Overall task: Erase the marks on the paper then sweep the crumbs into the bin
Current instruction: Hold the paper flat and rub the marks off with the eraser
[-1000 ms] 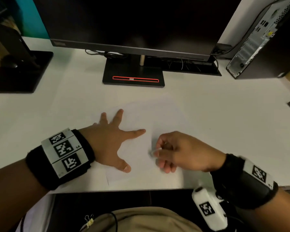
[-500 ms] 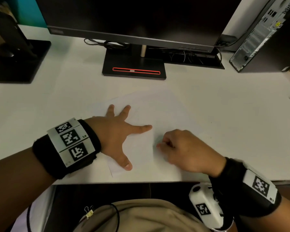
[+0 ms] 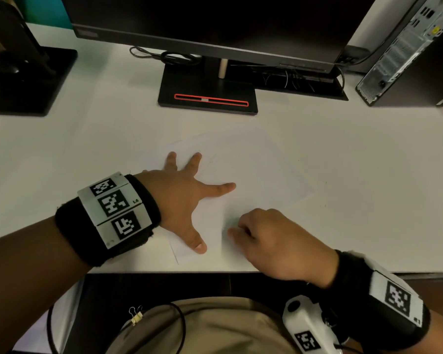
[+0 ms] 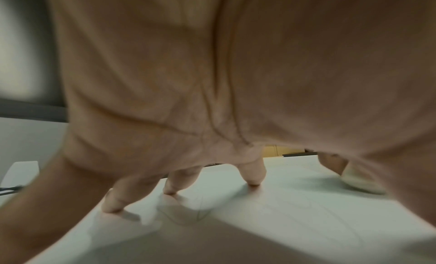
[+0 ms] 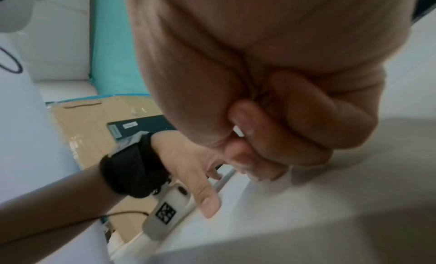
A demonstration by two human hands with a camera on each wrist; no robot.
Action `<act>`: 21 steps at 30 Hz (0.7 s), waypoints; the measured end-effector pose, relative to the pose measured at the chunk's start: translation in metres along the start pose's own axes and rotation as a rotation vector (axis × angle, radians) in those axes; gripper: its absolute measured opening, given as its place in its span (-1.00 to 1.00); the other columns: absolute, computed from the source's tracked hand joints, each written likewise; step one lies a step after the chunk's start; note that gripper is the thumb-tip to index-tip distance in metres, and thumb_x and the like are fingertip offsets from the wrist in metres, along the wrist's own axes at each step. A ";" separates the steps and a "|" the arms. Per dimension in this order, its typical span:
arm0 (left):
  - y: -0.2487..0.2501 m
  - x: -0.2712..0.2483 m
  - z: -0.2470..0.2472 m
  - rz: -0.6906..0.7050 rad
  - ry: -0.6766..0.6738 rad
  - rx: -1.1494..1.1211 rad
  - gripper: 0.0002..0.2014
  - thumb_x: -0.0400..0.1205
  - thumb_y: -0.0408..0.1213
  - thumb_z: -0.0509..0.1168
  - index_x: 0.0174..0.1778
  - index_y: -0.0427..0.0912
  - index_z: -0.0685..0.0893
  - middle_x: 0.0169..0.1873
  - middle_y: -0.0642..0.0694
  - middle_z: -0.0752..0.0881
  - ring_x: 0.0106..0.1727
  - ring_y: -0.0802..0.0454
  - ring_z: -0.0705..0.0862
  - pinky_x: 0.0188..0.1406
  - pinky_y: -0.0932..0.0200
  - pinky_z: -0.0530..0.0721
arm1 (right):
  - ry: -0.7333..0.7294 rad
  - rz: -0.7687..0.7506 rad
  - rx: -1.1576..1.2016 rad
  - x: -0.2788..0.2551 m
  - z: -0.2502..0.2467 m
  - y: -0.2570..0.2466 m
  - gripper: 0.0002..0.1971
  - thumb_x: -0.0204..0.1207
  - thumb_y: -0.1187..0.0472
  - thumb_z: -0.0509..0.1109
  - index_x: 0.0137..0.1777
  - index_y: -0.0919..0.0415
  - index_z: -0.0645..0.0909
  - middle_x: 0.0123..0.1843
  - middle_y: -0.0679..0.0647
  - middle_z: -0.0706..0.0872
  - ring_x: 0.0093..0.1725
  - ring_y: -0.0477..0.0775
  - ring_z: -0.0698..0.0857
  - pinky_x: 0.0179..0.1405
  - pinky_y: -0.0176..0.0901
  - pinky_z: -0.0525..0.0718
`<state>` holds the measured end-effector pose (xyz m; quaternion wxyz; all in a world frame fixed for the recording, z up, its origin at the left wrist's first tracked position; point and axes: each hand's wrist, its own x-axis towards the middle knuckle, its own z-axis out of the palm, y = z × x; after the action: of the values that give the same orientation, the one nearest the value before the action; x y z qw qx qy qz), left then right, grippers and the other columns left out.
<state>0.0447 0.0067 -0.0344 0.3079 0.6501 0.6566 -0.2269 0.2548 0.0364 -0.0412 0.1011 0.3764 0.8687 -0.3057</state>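
Observation:
A white sheet of paper lies on the white desk, turned a little askew. My left hand presses flat on the sheet's left part with its fingers spread. Faint pencil marks show on the sheet by the left fingertips. My right hand is curled, knuckles up, on the sheet's near part just right of the left thumb. It pinches a small white eraser against the paper. In the right wrist view only a sliver of the eraser shows between the fingers. No bin is in view.
A black monitor stand with a red slot stands beyond the paper, under a wide monitor. A computer tower is at the far right, another black stand at the far left. The desk's front edge runs just below my hands.
My right hand has come down from slightly lifted, with the eraser showing at its fingertips, to curled over it on the paper. The left hand stays flat.

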 end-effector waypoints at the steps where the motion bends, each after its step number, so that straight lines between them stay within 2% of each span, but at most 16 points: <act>1: 0.000 0.000 0.000 0.002 0.004 0.000 0.23 0.19 0.50 0.53 0.39 0.82 -0.42 0.64 -0.05 -0.60 0.65 -0.48 -0.48 0.55 -0.55 0.29 | -0.003 0.013 0.011 0.001 -0.002 0.002 -0.53 0.78 -0.01 0.18 -0.39 0.14 0.45 -0.48 -0.02 0.52 -0.49 -0.10 0.48 -0.49 -0.32 0.36; 5: -0.001 0.001 0.001 -0.002 0.009 -0.014 0.24 0.16 0.51 0.53 0.38 0.83 -0.42 0.65 -0.05 -0.59 0.65 -0.49 -0.48 0.54 -0.57 0.29 | 0.112 0.066 0.062 0.009 -0.013 0.015 -0.50 0.77 0.02 0.21 -0.45 0.17 0.38 -0.56 -0.02 0.46 -0.55 -0.09 0.43 -0.53 -0.31 0.39; 9: -0.001 0.003 0.002 -0.005 0.017 0.001 0.24 0.16 0.52 0.52 0.39 0.83 -0.43 0.65 -0.06 -0.58 0.65 -0.51 -0.47 0.53 -0.57 0.30 | 0.011 -0.009 0.015 0.001 0.001 -0.002 -0.52 0.77 0.00 0.18 -0.41 0.15 0.43 -0.50 -0.01 0.51 -0.50 -0.09 0.48 -0.49 -0.31 0.36; 14: 0.000 0.003 0.001 -0.004 0.012 -0.010 0.24 0.16 0.53 0.51 0.38 0.82 -0.43 0.65 -0.07 -0.58 0.64 -0.52 -0.47 0.51 -0.58 0.33 | 0.105 0.037 0.066 0.013 -0.014 0.015 -0.49 0.77 0.05 0.22 -0.46 0.18 0.37 -0.55 -0.01 0.48 -0.57 -0.09 0.43 -0.52 -0.34 0.43; 19: 0.000 0.003 0.001 -0.004 0.016 0.007 0.25 0.16 0.52 0.51 0.40 0.81 -0.43 0.66 -0.09 -0.57 0.64 -0.54 -0.46 0.50 -0.60 0.31 | -0.040 -0.055 -0.014 0.004 -0.002 -0.006 -0.52 0.78 -0.01 0.18 -0.38 0.17 0.51 -0.49 -0.02 0.53 -0.50 -0.11 0.49 -0.46 -0.37 0.45; 21: 0.000 0.003 0.002 -0.007 0.017 0.001 0.24 0.16 0.53 0.51 0.40 0.81 -0.43 0.66 -0.09 -0.56 0.65 -0.54 -0.46 0.50 -0.61 0.31 | 0.001 -0.011 0.002 0.012 -0.012 0.004 -0.50 0.77 0.00 0.20 -0.44 0.16 0.44 -0.52 -0.01 0.51 -0.51 -0.09 0.47 -0.47 -0.34 0.44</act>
<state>0.0449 0.0080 -0.0377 0.3010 0.6500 0.6613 -0.2228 0.2501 0.0532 -0.0388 0.0986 0.3719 0.8705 -0.3070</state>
